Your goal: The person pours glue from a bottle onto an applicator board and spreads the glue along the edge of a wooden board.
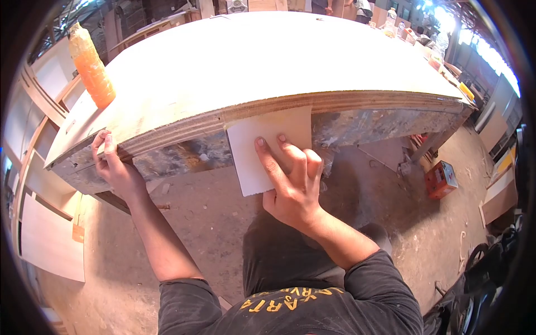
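Note:
My right hand point(296, 192) holds a pale, flat rectangular piece point(268, 131) against the front edge of the workbench. Two fingers press on its face, and the thumb is partly hidden at its lower border. Layered, plywood-like wood shows along the edge of the big board point(385, 100) that forms the top. At the near left corner, my left hand point(118, 170) grips this edge, fingertips bent over the rim. An orange bottle point(95, 72) with a yellowish wrapped upper part stands on the top, beyond my left hand.
A red tin point(441, 180) sits on the dusty floor at right. Plastic bottles point(391, 19) and clutter line the far right side of the bench. Wooden cabinet frames point(33, 145) stand on the left. People are partly visible at the back.

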A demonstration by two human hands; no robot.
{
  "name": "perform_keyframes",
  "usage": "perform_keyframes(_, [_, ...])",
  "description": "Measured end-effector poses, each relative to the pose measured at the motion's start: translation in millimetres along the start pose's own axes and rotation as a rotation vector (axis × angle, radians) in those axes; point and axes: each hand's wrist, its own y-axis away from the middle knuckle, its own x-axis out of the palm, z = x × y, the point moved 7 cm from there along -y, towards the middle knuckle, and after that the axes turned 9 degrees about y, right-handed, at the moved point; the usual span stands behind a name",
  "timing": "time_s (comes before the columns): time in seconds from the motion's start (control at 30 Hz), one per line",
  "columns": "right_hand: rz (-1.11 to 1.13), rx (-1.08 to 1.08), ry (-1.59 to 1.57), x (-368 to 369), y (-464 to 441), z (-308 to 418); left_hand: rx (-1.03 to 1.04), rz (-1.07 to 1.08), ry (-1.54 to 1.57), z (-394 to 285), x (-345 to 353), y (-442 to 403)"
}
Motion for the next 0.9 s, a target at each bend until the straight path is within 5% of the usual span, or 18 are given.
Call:
perform_keyframes(0.3, [0.217,0.051,-0.136,-26,11,9,0.015,0.068,-0.09,7,-10,-6])
perform_keyframes(0.53, [-0.122,-0.041,-0.139,6,-15,44,0.086,0.085,-0.147,7,-12,-6])
perform_keyframes(0.9, [-0.349,-0.114,0.005,74,-20,56,0.041,0.105,-0.053,6,-7,-4])
